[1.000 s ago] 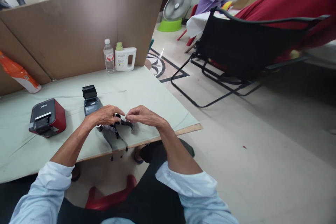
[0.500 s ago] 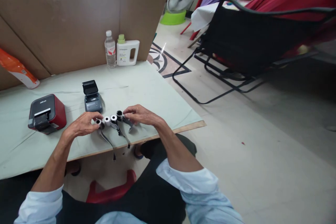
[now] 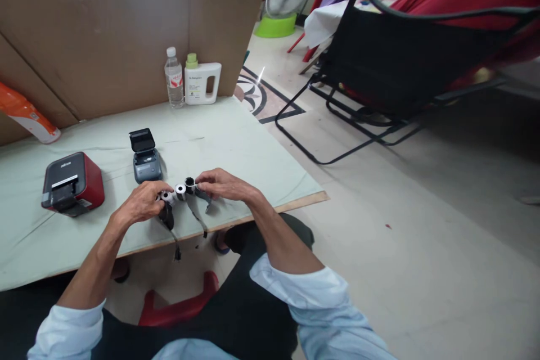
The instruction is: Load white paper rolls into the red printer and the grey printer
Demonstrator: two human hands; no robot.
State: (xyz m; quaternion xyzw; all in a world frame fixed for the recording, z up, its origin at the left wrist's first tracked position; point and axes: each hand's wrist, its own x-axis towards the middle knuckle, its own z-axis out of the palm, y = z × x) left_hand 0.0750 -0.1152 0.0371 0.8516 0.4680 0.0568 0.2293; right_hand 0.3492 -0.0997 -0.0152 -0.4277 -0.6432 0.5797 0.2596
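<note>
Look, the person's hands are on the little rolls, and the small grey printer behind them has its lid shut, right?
Not quite. In the head view the small grey printer has its black lid flipped up, open. The rest holds: the left hand and right hand are both on the little rolls.

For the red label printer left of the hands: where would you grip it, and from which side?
Probably from above, fingers across the two red side walls of the red printer. It sits flat and boxy on the table, clear of the grey printer; its dark front tray looks a poorer hold.
</note>
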